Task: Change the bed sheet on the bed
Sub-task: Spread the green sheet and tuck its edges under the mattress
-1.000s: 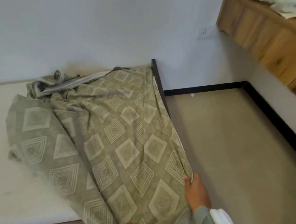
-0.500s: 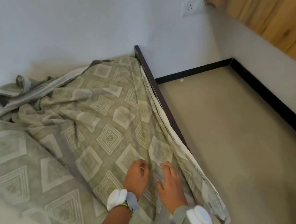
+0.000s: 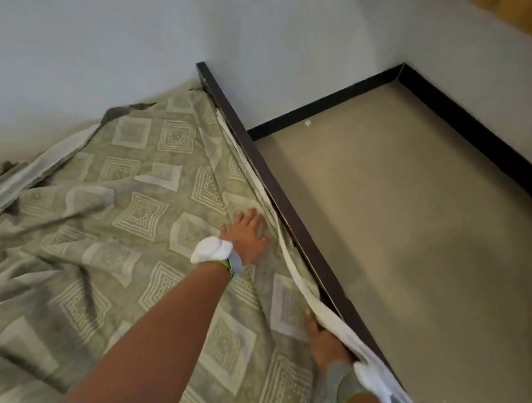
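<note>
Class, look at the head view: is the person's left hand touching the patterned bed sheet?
Touching. The head view shows the left hand pressed flat, fingers spread, on the bed sheet near the bed frame.

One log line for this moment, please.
left hand: flat on sheet | right hand: at sheet edge by bed frame | sheet: rumpled

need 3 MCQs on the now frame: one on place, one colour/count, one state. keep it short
1. Where is the left hand?
A. flat on the sheet near the frame rail
B. on the floor
C. on the wall

2. What colour is the bed frame rail?
A. white
B. dark brown
C. green

3. State of the sheet?
A. folded in a neat stack
B. rumpled, partly spread
C. smooth and fully tucked

Key:
1 A: the left hand lies palm-down with fingers spread on the sheet.
2 B: the bed frame rail is dark brown.
3 B: the sheet is creased, with the right hand at its white edge.
</note>
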